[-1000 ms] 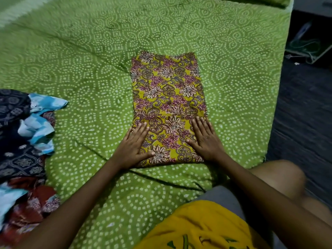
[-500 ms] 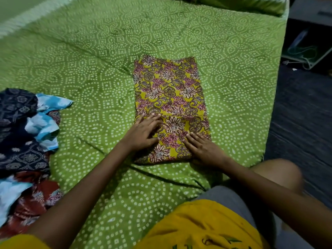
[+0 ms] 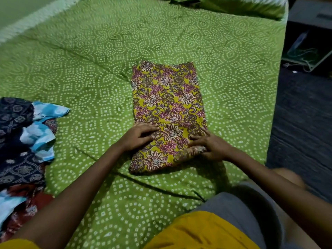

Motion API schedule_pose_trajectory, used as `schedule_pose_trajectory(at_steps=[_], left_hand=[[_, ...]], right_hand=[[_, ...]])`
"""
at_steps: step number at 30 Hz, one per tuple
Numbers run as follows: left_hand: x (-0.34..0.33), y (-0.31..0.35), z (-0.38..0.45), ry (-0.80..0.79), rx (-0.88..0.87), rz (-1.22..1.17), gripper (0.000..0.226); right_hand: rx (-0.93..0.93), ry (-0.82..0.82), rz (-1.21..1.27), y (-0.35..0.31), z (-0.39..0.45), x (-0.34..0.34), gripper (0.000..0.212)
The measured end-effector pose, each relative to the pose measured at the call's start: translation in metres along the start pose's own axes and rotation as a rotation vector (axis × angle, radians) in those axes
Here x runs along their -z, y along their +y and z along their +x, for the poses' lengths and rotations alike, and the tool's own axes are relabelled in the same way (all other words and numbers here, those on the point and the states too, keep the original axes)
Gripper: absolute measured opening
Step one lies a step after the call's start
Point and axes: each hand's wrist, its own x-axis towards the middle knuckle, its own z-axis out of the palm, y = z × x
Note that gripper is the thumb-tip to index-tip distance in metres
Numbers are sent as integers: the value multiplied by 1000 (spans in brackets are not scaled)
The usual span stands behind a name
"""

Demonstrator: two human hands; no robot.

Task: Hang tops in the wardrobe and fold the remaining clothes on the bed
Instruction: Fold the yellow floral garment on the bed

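Note:
A yellow floral garment point(image 3: 167, 105) lies folded into a long strip on the green dotted bedsheet point(image 3: 89, 78). My left hand point(image 3: 138, 135) rests on its near left edge, fingers curled on the cloth. On the near right corner, my right hand point(image 3: 210, 144) pinches the fabric, and that corner is lifted and curled off the sheet. The garment's far end lies flat.
A heap of unfolded clothes point(image 3: 21, 141), dark blue, light blue and red, sits at the left edge of the bed. A green pillow point(image 3: 233, 6) lies at the head. Right of the bed is dark floor point(image 3: 305, 123) with a tray and cables point(image 3: 309, 56).
Both hands went from lying flat on the garment's near end to gripping it. The right hand has raised the near right corner. The camera view has shifted slightly.

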Motion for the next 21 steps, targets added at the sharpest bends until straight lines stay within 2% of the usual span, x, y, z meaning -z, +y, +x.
schedule_pose_trajectory(at_steps=[2, 3, 6, 7, 9, 10, 11, 13, 16, 19, 21], left_hand=[[10, -1, 7, 24, 131, -344, 21], [18, 2, 12, 24, 190, -504, 21], [43, 9, 24, 109, 389, -819, 72], [47, 8, 29, 144, 462, -928, 84], [50, -2, 41, 211, 539, -1092, 91], [49, -3, 44, 219, 522, -1131, 89], [48, -3, 47, 212, 509, -1123, 84], [39, 1, 51, 292, 503, -1061, 64], [20, 3, 55, 501, 546, -794, 36], [7, 4, 52, 645, 632, -595, 56], [0, 9, 37, 650, 692, -514, 64]], right_hand=[[-92, -14, 380, -3, 20, 34, 35], [-118, 17, 621, -6, 29, 51, 32], [-363, 241, 1183, 9, 66, 82, 17], [-460, 314, 1366, 14, 74, 84, 18], [-599, 420, 1673, 25, 82, 81, 28], [-628, 455, 1763, 31, 82, 75, 34], [-645, 483, 1803, 36, 79, 67, 37], [-616, 530, 1785, 39, 71, 47, 30], [-520, 520, 1567, 38, 66, 33, 12], [-575, 546, 1335, 33, 69, 23, 18], [-688, 592, 1245, 22, 66, 9, 10]])
